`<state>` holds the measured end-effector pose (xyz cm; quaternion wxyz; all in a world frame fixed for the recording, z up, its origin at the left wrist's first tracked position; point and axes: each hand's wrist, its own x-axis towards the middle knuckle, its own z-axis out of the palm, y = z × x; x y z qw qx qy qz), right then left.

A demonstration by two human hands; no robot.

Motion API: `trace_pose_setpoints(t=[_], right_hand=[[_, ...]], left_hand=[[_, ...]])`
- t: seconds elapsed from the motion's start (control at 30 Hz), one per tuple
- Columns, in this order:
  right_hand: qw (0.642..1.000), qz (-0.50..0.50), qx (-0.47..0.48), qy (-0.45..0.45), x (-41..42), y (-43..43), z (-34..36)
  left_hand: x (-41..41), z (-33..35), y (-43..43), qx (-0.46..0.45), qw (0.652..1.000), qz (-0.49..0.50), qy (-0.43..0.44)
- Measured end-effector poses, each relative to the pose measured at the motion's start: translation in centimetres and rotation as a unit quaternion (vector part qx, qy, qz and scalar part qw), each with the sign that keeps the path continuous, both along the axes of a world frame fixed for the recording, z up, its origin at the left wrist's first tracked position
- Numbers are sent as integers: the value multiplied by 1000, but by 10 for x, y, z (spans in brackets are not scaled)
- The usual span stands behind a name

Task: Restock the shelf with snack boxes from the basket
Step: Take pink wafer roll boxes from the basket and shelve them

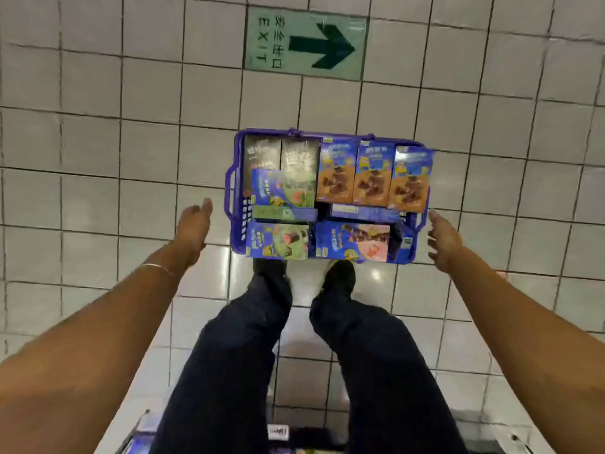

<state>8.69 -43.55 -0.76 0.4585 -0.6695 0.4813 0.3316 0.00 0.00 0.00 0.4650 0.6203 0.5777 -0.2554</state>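
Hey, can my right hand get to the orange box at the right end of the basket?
Probably yes. The right hand is open beside the basket rim, and the orange box lies on top, uncovered.

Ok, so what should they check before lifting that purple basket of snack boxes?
1. Hands free: left hand and right hand open, holding nothing: ok.
2. Hands on the basket: both beside it, not touching: not ok.
3. Side handle to grab: one shows on the left side: ok.
4. Snack boxes settled: piled high, the rightmost brown box sticks past the basket's right side: cannot tell.
5. Shelf to fill: not in view: cannot tell.
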Motion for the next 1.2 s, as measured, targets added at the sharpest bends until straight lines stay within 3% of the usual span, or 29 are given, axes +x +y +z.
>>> trace_pose_setpoints(t=[0.13, 0.27, 0.6, 0.8, 1.0, 1.2], right_hand=[[996, -85, 27, 9, 8, -1, -63], [978, -187, 75, -47, 5, -4, -96], [956, -260, 87, -101, 7, 7, -80], [960, -212, 126, -133, 24, 34, 21], [978, -107, 80, -162, 70, 74, 177], [966, -94, 41, -237, 132, 133, 322]], left_hand=[[23, -70, 8, -39, 998, 44, -13], [28, -114, 7, -104, 990, 86, -39], [25, -96, -3, -82, 977, 180, -77], [35, 1, 21, -75, 973, 193, -97], [80, 157, 72, -38, 978, 154, -136], [138, 303, 126, -3, 967, 153, -204]])
